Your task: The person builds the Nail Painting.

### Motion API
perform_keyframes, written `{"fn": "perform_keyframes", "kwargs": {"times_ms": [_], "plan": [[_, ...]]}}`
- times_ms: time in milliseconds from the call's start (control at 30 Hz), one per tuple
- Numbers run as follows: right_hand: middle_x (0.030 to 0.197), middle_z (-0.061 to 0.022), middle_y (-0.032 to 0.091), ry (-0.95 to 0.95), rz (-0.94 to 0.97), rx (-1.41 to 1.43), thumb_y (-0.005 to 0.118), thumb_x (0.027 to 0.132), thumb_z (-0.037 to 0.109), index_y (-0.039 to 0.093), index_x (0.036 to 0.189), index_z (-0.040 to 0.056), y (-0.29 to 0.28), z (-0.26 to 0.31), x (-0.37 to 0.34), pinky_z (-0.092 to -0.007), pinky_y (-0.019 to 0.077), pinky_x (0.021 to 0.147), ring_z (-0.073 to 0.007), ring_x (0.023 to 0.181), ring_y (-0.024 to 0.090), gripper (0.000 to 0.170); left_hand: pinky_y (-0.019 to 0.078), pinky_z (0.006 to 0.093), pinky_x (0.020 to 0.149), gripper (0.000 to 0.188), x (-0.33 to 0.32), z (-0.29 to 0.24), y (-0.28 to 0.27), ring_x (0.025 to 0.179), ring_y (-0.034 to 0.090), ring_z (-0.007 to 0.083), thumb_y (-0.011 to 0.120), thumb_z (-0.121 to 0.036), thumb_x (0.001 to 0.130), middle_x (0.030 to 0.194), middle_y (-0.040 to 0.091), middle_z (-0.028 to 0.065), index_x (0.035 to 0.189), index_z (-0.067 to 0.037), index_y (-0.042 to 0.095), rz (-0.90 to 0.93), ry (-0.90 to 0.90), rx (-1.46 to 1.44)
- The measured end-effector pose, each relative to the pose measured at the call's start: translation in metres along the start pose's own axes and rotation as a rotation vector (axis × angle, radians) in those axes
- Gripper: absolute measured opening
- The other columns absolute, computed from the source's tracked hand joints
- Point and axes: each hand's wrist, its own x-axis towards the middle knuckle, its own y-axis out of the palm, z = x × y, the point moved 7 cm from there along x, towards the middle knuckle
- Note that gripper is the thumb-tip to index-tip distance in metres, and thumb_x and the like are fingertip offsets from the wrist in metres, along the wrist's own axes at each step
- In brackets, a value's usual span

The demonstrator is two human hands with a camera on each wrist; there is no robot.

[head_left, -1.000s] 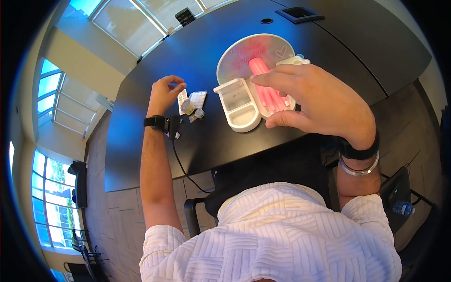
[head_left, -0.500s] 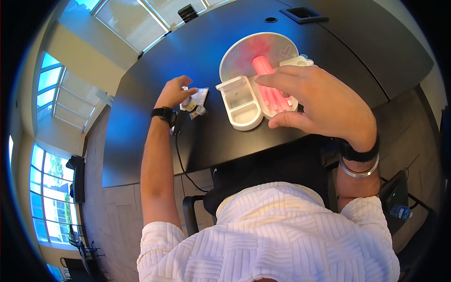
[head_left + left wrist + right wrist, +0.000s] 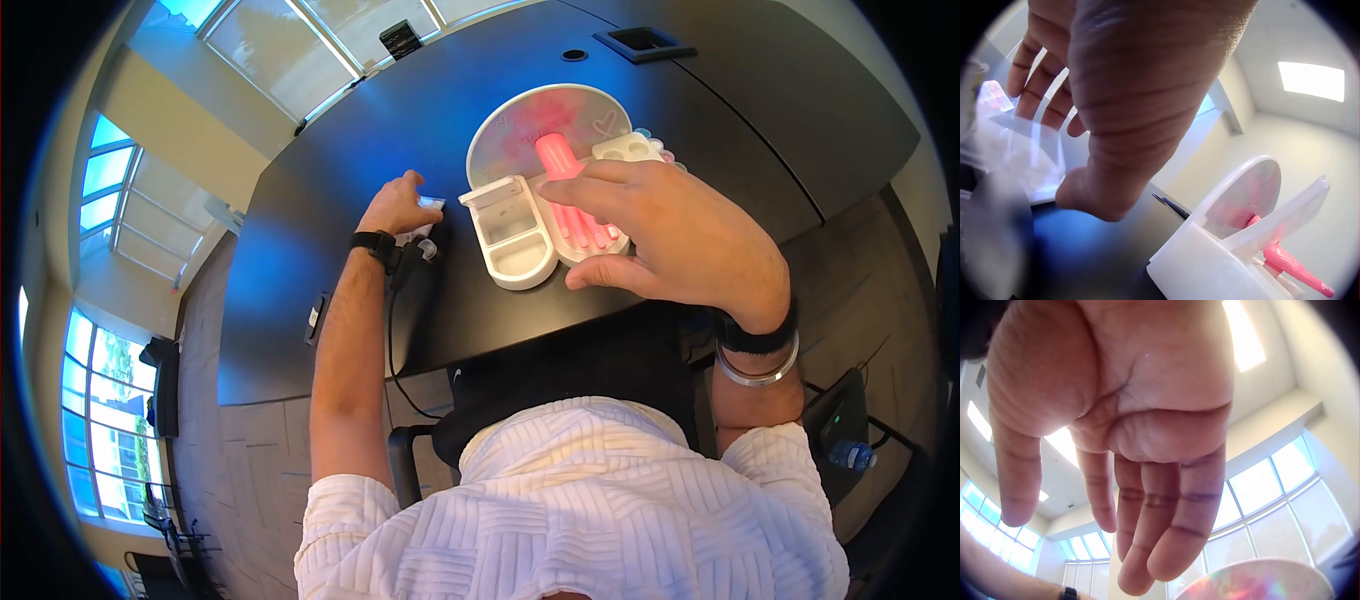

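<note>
Two bare hands over a dark table (image 3: 480,325). Right hand (image 3: 682,236), right of centre: thumb and fingers wide apart, nothing gripped, beside a pink model hand (image 3: 557,156) on a white tray (image 3: 520,284), frame centre. Left hand (image 3: 398,207), left of centre: fingers loosely extended near a small packet (image 3: 433,203); contact unclear. Round board (image 3: 515,132) behind, upper centre.
</note>
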Motion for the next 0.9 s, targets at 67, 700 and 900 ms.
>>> {"fn": "perform_keyframes", "kwargs": {"times_ms": [67, 700, 900], "plan": [[0.129, -0.0154, 0.073, 0.007, -0.001, -0.002, 0.090, 0.084, 0.041, 0.067, 0.147, 0.0061, 0.000, 0.000, -0.001, -0.0486, 0.0548, 0.100, -0.0387, 0.116, 0.069, 0.076, 0.0549, 0.0466, 0.111, 0.081, -0.001, -0.003, -0.002, 0.131, 0.067, 0.0392, 0.090, -0.040, 0.077, 0.138, 0.072, 0.0226, 0.145, -0.005, 0.064, -0.016, 0.022, 0.018], [0.127, -0.0151, 0.074, -0.014, -0.009, 0.003, 0.091, 0.083, 0.039, 0.065, 0.149, 0.0068, -0.002, 0.004, -0.001, -0.0475, 0.0559, 0.097, -0.0379, 0.111, 0.071, 0.078, 0.0566, 0.0278, 0.070, 0.027, -0.079, -0.132, -0.077, 0.077, 0.073, 0.0110, 0.067, -0.026, 0.114, 0.091, 0.077, 0.0048, 0.111, 0.000, 0.071, -0.007, 0.497, -0.548], [0.112, -0.0230, 0.076, -0.069, -0.098, 0.029, 0.087, 0.087, 0.027, 0.074, 0.131, 0.0049, -0.002, 0.003, 0.000, -0.0503, 0.0584, 0.090, -0.0424, 0.102, 0.075, 0.051, 0.0559, 0.0304, 0.062, 0.022, -0.063, -0.122, -0.079, 0.067, 0.074, 0.0147, 0.069, -0.023, 0.112, 0.087, 0.076, 0.0055, 0.112, 0.000, 0.071, -0.164, 0.431, -0.448]]}}
